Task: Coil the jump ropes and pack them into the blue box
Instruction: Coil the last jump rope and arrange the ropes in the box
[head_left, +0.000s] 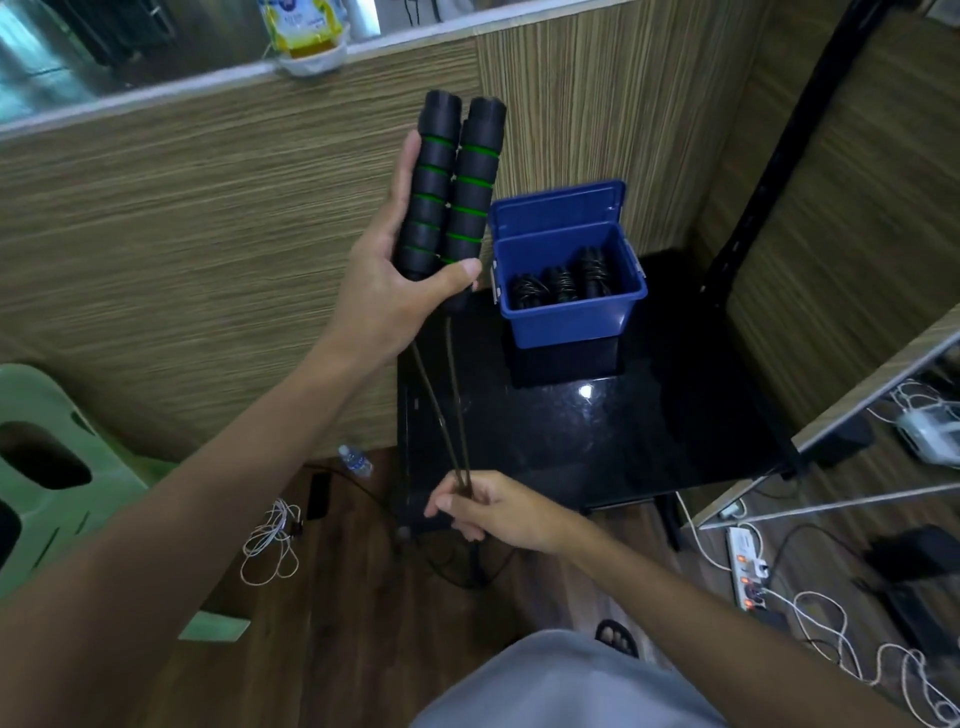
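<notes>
My left hand holds the two black jump rope handles with green rings side by side, upright, above the table's left edge. Two strands of thin dark rope run down from the handles to my right hand, which pinches both strands low in front of the table. The rest of the rope hangs below my right hand, hard to make out. The blue box stands open on the black table, lid tipped back, right of the handles. Several coiled black jump ropes lie inside it.
Wood-grain panels wall the table's back and right. A green plastic chair stands at the left. On the floor lie a water bottle, white cables, and a power strip with more cables on the right.
</notes>
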